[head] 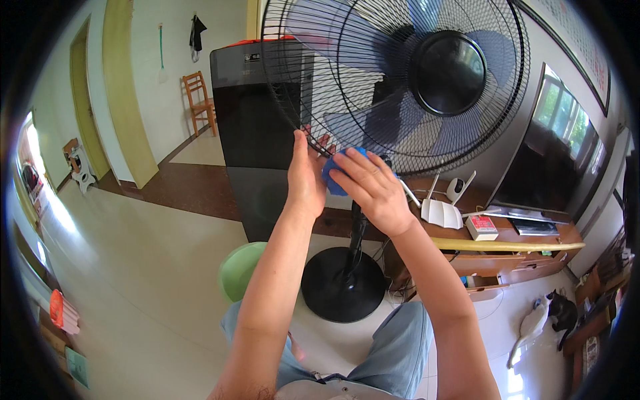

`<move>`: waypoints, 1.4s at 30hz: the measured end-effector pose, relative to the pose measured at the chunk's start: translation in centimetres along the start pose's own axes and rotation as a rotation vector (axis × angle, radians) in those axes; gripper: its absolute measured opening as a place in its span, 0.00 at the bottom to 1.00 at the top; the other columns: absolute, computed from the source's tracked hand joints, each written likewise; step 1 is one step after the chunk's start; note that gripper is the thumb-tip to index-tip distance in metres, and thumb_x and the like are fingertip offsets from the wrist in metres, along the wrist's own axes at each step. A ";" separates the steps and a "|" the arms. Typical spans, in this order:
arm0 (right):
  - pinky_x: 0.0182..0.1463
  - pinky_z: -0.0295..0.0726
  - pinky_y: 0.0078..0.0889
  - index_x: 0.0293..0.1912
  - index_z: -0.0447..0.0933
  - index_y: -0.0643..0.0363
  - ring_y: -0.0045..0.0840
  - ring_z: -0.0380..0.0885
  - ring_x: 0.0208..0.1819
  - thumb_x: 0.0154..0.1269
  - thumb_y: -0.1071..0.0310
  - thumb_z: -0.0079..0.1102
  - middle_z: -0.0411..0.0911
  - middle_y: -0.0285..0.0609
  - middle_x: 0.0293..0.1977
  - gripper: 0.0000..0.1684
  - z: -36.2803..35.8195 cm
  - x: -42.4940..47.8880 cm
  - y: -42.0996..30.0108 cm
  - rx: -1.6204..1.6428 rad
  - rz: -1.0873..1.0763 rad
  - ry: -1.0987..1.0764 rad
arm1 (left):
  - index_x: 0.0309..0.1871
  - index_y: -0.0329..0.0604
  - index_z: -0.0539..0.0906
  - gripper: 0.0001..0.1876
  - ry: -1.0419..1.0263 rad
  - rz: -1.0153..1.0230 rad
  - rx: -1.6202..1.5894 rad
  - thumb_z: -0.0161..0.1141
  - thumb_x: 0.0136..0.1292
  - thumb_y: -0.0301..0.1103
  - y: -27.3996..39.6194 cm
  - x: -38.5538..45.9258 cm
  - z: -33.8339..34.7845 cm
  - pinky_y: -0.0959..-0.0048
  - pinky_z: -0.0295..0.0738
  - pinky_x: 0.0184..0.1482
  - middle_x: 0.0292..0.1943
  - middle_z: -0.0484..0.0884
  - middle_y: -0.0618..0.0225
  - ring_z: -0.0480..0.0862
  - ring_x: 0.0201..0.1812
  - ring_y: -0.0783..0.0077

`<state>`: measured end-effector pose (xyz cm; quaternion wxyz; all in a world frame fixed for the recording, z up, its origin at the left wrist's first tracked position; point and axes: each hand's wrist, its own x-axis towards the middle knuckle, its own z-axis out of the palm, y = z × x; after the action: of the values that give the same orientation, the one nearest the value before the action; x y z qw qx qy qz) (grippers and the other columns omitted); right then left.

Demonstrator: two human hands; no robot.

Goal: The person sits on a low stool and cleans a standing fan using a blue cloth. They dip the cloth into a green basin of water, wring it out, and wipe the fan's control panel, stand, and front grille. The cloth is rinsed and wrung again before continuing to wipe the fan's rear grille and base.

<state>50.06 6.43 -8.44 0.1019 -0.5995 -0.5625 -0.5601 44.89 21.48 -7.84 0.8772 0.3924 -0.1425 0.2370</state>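
Observation:
A black pedestal fan with bluish translucent blades stands before me, its wire grille [345, 90] tilted towards the upper right. My left hand [307, 175] grips the lower left rim of the grille, thumb on the near side and fingertips behind the wires. In my right hand [372, 192] is a blue cloth [336, 175], pressed flat under the fingers against the grille's bottom edge. Below, the fan's pole [356, 230] runs down to a round black base [344, 285] on the floor. The palm of my right hand hides part of the cloth.
A light green basin [240, 272] sits left of the base. Behind the fan rises a dark refrigerator-like cabinet [260, 130]. A wooden TV stand [540, 240] at right bears a white router [441, 212] and a television [550, 150]. A white cat [532, 325] and black cat [564, 312] are on the floor.

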 end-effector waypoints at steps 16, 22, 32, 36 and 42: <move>0.66 0.71 0.45 0.54 0.80 0.52 0.35 0.69 0.67 0.54 0.69 0.61 0.71 0.37 0.65 0.24 -2.7 3.7 1.2 -0.160 -0.180 -0.138 | 0.70 0.53 0.67 0.28 0.040 -0.010 -0.007 0.39 0.77 0.58 0.2 0.4 -1.3 0.51 0.58 0.69 0.68 0.70 0.63 0.69 0.68 0.62; 0.59 0.75 0.45 0.54 0.79 0.52 0.40 0.72 0.63 0.55 0.68 0.61 0.72 0.41 0.64 0.24 -5.8 8.0 1.6 -0.005 -0.221 -0.001 | 0.74 0.55 0.63 0.30 -0.028 -0.004 -0.055 0.40 0.77 0.59 0.4 1.4 -2.9 0.45 0.58 0.69 0.69 0.70 0.65 0.68 0.69 0.60; 0.71 0.64 0.53 0.54 0.79 0.49 0.39 0.66 0.69 0.58 0.68 0.60 0.68 0.42 0.67 0.22 -3.9 11.4 2.4 -0.210 -0.232 -0.089 | 0.78 0.54 0.54 0.34 0.000 0.092 0.154 0.52 0.71 0.42 2.8 0.0 -1.7 0.46 0.58 0.68 0.69 0.69 0.69 0.69 0.68 0.63; 0.72 0.64 0.48 0.48 0.82 0.50 0.34 0.66 0.69 0.56 0.65 0.62 0.70 0.36 0.66 0.18 -6.0 12.1 3.3 -0.245 -0.388 -0.117 | 0.80 0.45 0.43 0.54 0.105 0.188 0.316 0.70 0.60 0.44 3.0 -0.2 0.1 0.56 0.55 0.72 0.73 0.61 0.56 0.65 0.71 0.62; 0.74 0.60 0.50 0.51 0.83 0.34 0.28 0.65 0.70 0.59 0.65 0.63 0.68 0.23 0.67 0.20 -9.3 21.0 7.0 -0.533 -0.403 0.006 | 0.80 0.48 0.32 0.66 0.293 0.290 0.655 0.78 0.53 0.41 1.1 0.7 2.7 0.57 0.51 0.75 0.79 0.44 0.49 0.50 0.78 0.54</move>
<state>44.95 8.79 14.93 -0.1699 -0.4801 -0.5032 -0.6981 44.79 20.29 -5.09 0.6739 0.5896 0.0136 0.4451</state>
